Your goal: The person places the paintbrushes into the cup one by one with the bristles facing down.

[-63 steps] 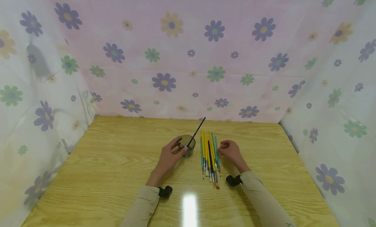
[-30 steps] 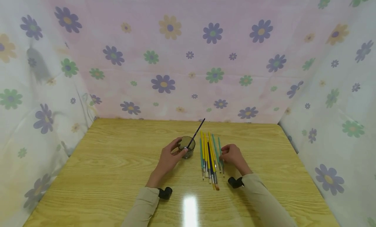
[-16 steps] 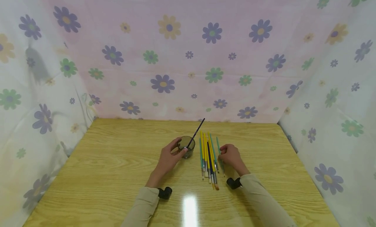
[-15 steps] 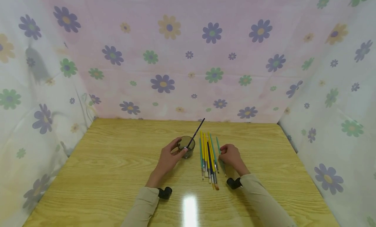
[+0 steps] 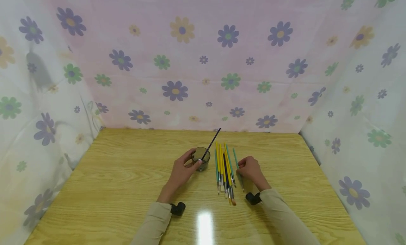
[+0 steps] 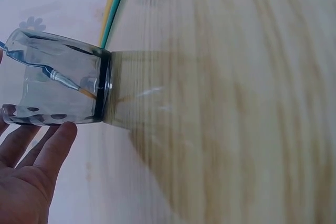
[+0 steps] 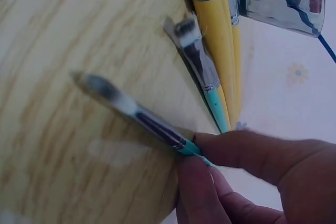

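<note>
My left hand point(image 5: 183, 169) holds a smoky clear glass point(image 5: 205, 164) standing upright on the table, fingers along its far side and thumb at the near rim. A dark-handled paintbrush point(image 5: 213, 142) leans in the glass, bristles down, as the left wrist view shows. Between thumb and fingertips, my right hand point(image 5: 252, 170) pinches a teal paintbrush point(image 7: 157, 129) near its ferrule. That brush lies slightly apart on the right of a row of several paintbrushes point(image 5: 222, 164) with yellow, teal and dark handles, bristle ends toward me.
The wood-grain table point(image 5: 133, 174) has flowered cloth point(image 5: 203, 72) behind it and on both sides. Black wrist mounts point(image 5: 178, 208) sit at both sleeve cuffs. A bright light reflection lies on the tabletop near the front.
My right hand has drawn a teal paintbrush rightward, away from the row. Another teal brush shifted right, then back against the yellow ones. My left hand and the glass stay put.
</note>
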The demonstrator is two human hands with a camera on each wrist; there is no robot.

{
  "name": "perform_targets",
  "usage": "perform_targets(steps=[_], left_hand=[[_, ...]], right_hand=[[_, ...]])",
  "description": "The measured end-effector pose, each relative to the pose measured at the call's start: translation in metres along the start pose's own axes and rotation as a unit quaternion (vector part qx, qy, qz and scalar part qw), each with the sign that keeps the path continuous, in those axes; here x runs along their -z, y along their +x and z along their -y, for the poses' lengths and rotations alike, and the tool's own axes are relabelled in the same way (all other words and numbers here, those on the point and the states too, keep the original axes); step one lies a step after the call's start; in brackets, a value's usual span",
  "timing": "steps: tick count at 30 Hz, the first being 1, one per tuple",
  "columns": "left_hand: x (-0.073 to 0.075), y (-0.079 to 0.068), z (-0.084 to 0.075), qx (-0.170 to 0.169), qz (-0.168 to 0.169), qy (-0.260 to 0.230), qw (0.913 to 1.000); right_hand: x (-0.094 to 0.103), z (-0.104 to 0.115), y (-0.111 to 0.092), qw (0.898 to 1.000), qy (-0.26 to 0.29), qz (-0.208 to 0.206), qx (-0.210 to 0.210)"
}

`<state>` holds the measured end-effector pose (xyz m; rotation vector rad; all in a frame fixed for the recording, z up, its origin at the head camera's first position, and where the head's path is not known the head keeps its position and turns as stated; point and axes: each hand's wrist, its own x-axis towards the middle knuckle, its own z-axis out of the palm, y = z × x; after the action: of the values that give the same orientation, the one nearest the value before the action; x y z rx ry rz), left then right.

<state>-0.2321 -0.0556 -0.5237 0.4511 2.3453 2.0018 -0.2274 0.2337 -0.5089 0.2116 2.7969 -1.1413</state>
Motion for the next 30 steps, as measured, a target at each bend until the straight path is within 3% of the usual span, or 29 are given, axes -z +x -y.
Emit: perform_targets(steps=[7, 12, 18, 30], left_hand=[[0.0, 0.0, -0.002, -0.003, 0.0, 0.005, 1.0], [0.0, 0.0, -0.002, -0.007, 0.0, -0.002, 1.0], [0.0, -0.001, 0.0, -0.002, 0.0, -0.001, 1.0], [0.0, -0.001, -0.003, -0.005, 0.0, 0.007, 1.0]], right_hand=[[0.001, -0.003, 0.001, 1.0, 0.022, 0.009, -0.014], [0.004, -0.009, 0.001, 0.996, 0.085, 0.022, -0.02], [0.011, -0.016, -0.003, 0.985, 0.167, 0.046, 0.016], [0.017, -0.038, 0.004, 0.961, 0.252, 0.113, 0.019]])
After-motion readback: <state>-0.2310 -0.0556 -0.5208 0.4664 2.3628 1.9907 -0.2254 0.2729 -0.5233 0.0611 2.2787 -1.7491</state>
